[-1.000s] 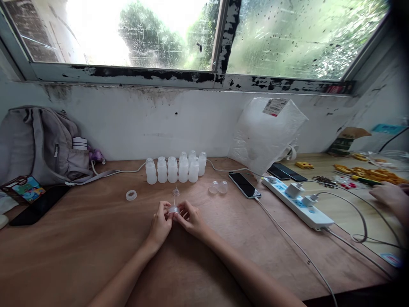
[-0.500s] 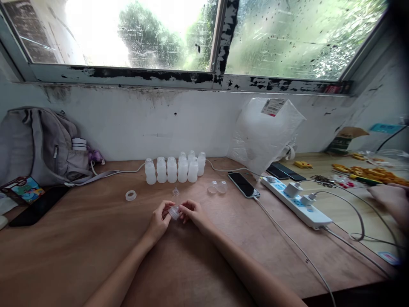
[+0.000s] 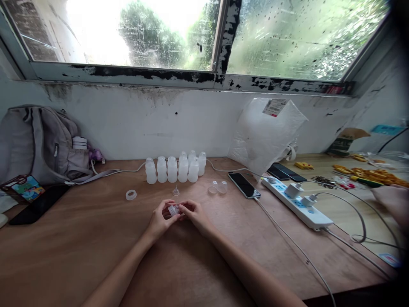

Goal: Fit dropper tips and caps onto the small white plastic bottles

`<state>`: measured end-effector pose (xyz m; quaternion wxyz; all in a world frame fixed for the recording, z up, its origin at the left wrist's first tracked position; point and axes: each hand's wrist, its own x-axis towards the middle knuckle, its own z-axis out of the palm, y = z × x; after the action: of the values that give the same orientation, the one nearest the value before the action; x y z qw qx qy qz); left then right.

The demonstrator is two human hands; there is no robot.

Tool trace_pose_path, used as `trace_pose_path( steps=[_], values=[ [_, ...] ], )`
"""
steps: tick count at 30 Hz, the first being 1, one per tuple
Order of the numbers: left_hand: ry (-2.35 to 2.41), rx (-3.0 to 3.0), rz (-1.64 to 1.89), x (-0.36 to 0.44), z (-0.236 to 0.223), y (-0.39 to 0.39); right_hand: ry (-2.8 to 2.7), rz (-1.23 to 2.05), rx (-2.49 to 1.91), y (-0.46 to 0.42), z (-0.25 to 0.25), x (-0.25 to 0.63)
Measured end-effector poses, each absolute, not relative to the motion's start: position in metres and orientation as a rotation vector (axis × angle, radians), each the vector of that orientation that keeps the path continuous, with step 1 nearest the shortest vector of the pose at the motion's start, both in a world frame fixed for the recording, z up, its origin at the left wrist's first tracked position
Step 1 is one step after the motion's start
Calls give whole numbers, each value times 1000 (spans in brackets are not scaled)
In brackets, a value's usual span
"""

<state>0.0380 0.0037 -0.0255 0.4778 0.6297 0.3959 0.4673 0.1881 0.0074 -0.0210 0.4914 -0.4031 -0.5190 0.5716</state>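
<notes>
My left hand [image 3: 161, 221] and my right hand [image 3: 194, 214] meet over the wooden table [image 3: 96, 238], both pinching a small clear plastic cap-like piece [image 3: 173, 209] between their fingertips. Just beyond them a tiny clear teat [image 3: 175, 191] stands on the table. Further back, several small white plastic bottles [image 3: 174, 169] stand in a cluster near the wall. A white ring [image 3: 131, 195] lies to the left and two clear caps [image 3: 217, 187] lie to the right.
A grey backpack [image 3: 38, 143] leans at the left beside a dark phone [image 3: 36, 207]. A phone on a cable [image 3: 244, 184], a white power strip [image 3: 297, 202] and a plastic bag [image 3: 266, 132] sit at the right. Another person's hand [image 3: 391, 200] rests at the far right.
The small clear piece has been turned and tilted between my fingertips, and both hands have shifted slightly on the table. The other person's hand at the right has drawn back a little.
</notes>
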Motion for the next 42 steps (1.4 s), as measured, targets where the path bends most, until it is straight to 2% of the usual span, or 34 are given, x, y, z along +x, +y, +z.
trace_pose_path(
  steps=[22,32,39,42],
  values=[
    [836,1545,1124,36,-20,6,-1171,1388,-993,4,-15,188],
    [1034,1645,1157,43,-15,5,-1302,1145,-1065,5,-16,188],
    [1207,2079,1214,42,-19,-4,-1756,615,-1098,-1,-20,189],
    [1235,2176,1233,41,-21,-3,-1850,513,-1104,-3,-21,188]
  ],
)
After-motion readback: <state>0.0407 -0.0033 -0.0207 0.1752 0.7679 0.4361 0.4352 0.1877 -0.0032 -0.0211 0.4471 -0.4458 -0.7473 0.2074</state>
